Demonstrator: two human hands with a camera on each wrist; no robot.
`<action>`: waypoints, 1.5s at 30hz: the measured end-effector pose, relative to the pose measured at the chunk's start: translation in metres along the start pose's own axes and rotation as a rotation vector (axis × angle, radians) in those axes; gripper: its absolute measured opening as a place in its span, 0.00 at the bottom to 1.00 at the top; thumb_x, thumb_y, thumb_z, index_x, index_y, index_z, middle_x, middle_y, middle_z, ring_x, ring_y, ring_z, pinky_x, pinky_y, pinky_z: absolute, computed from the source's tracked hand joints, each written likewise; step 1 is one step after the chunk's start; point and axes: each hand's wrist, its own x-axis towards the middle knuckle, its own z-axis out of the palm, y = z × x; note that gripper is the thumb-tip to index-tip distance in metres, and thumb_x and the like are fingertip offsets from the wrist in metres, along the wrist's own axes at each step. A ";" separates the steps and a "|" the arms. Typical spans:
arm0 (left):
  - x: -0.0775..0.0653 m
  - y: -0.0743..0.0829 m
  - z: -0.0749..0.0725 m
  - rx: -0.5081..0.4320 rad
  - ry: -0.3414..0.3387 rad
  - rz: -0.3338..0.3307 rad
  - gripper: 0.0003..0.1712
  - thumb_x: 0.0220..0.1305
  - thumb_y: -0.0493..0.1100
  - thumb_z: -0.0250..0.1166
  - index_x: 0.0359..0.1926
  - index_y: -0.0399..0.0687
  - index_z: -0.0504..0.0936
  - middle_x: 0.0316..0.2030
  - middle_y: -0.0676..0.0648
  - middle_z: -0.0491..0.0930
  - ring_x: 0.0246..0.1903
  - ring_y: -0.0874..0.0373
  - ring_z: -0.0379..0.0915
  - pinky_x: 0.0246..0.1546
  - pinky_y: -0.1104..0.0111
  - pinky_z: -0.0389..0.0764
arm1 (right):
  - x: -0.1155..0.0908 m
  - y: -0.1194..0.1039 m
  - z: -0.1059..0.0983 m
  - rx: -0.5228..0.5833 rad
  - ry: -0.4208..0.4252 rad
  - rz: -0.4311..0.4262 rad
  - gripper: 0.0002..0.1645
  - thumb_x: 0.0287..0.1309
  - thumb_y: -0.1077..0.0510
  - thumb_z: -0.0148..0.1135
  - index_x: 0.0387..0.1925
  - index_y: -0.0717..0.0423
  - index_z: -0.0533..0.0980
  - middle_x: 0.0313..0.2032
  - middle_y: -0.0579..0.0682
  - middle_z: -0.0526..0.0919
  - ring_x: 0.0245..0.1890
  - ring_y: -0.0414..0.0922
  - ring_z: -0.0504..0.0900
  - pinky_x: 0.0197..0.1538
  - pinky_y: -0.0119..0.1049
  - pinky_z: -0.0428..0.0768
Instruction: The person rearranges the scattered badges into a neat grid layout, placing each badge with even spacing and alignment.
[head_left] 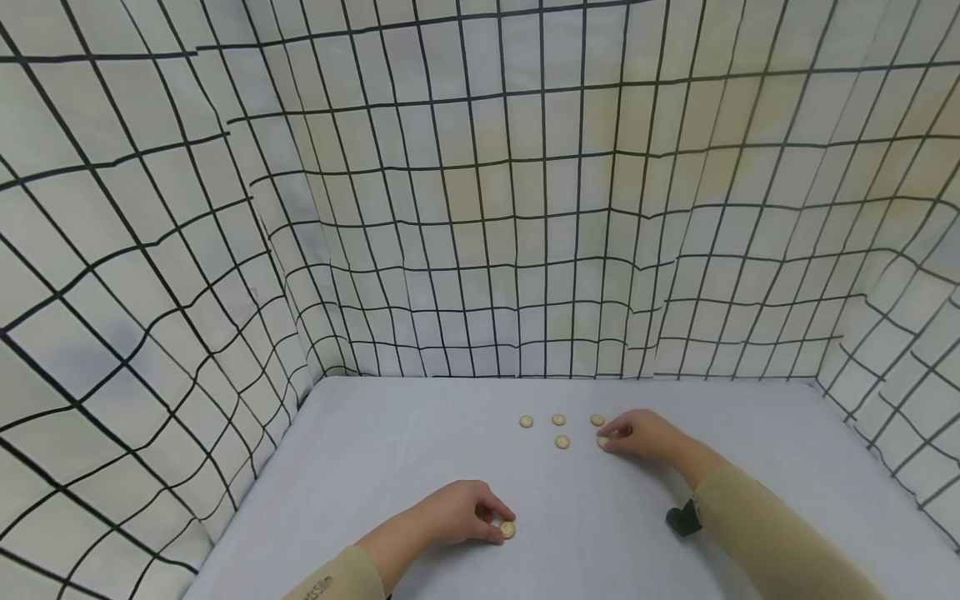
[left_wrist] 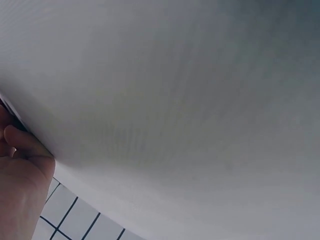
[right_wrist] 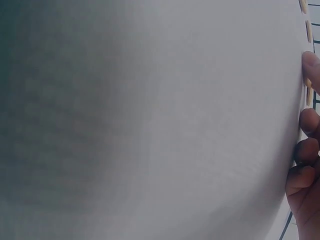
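On the near part of the white table, my left hand (head_left: 467, 512) pinches a small round beige disc (head_left: 507, 529) between thumb and forefinger. Farther back and to the right, my right hand (head_left: 643, 435) holds a similar disc (head_left: 602, 442), partly covered by its fingertips. Just behind that one lies another disc (head_left: 597, 419). To its left are a back-row disc (head_left: 558, 419), a far-left disc (head_left: 527, 422) and a front-row disc (head_left: 562, 442). The left wrist view catches only part of the left hand (left_wrist: 25, 172); its disc is hidden there.
The white tabletop (head_left: 420, 433) spreads around both hands. White walls with a black grid (head_left: 480, 192) close off the back and sides. A black wrist device (head_left: 683, 518) hangs beneath the right sleeve, close to the table.
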 end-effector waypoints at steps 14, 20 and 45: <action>0.000 0.001 0.002 0.052 0.013 0.010 0.13 0.54 0.46 0.76 0.42 0.62 0.90 0.28 0.59 0.73 0.29 0.68 0.66 0.34 0.71 0.70 | -0.002 -0.001 -0.003 -0.003 -0.009 -0.016 0.14 0.53 0.49 0.74 0.43 0.42 0.86 0.43 0.45 0.83 0.45 0.45 0.79 0.53 0.50 0.76; 0.000 0.000 0.002 0.106 0.014 0.044 0.14 0.55 0.48 0.76 0.44 0.63 0.90 0.27 0.61 0.72 0.29 0.69 0.65 0.33 0.73 0.70 | -0.001 0.000 -0.003 0.001 -0.010 -0.010 0.14 0.53 0.49 0.74 0.43 0.42 0.86 0.43 0.45 0.84 0.46 0.45 0.79 0.53 0.50 0.76; -0.001 -0.001 0.002 0.102 0.002 0.054 0.12 0.54 0.45 0.76 0.41 0.64 0.89 0.27 0.62 0.72 0.29 0.70 0.67 0.35 0.73 0.71 | 0.003 0.003 0.001 0.011 -0.013 0.006 0.14 0.52 0.48 0.74 0.43 0.42 0.87 0.41 0.44 0.82 0.43 0.43 0.77 0.51 0.48 0.76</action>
